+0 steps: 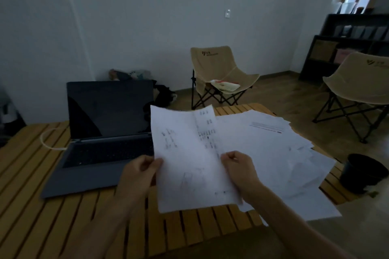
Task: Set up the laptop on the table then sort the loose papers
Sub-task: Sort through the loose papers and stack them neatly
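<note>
Both hands, left hand (141, 171) and right hand (237, 169), are pinching one printed sheet (189, 160) by its edges (dim room); loose papers (280, 160) at three o'clock are overhanging the slatted table (37, 212), risking sliding off.

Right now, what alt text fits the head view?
Both hands, left hand and right hand, hold a printed sheet above a slatted wooden table. An open laptop sits left; loose papers lie right.

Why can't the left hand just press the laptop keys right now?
Probably not yet: the left hand is gripping the sheet, though the laptop keyboard lies uncovered just beside it.
</note>
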{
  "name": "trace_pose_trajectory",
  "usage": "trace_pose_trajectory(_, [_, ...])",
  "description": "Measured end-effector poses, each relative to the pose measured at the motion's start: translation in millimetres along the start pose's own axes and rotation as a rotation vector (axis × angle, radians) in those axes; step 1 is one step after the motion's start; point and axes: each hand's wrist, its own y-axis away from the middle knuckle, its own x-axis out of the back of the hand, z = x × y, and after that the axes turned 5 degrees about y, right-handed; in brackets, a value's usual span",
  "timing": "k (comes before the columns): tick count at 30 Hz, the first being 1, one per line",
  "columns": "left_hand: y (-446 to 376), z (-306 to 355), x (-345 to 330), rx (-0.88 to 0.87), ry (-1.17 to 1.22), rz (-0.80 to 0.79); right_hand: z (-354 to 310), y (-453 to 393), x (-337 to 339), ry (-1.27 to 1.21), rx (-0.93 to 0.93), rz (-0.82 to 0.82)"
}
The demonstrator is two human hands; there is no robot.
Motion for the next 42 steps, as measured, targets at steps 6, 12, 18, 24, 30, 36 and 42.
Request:
trace_pose_trajectory(6, [-7.5,-41.8,44.8,0.189,0.003,0.104,31.1,9.2,-54.5,-0.040,-0.064,-0.137])
trace_pose_trajectory(12, [-13.3,-49.3,42.8,0.074,-0.161,0.173,28.7,9.0,-56.7,-0.101,-0.051,-0.125])
trace_pose_trajectory(18, [-18.9,-38.9,58.9,0.037,-0.169,0.405,24.0,6.3,-40.0,-0.149,0.011,-0.034])
trace_pose_trajectory(24, [-34.8,-49.9,135.7,0.142,0.092,0.370,24.7,1.0,-9.6,-0.220,-0.066,0.063])
trace_pose_trajectory(30, [-18.7,-18.5,101.9,0.097,-0.098,0.381,18.9,-0.8,-8.6,-0.145,-0.053,0.037])
trace_pose_trajectory(36, [-27.7,-34.8,107.3,0.161,-0.207,0.213,-92.2,-61.5,59.0,0.699,0.539,0.353])
trace_pose_trajectory(42, [-29.6,-59.6,78.0,0.332,-0.079,-0.028,-146.3,-38.1,-88.8,1.374,1.125,-0.102])
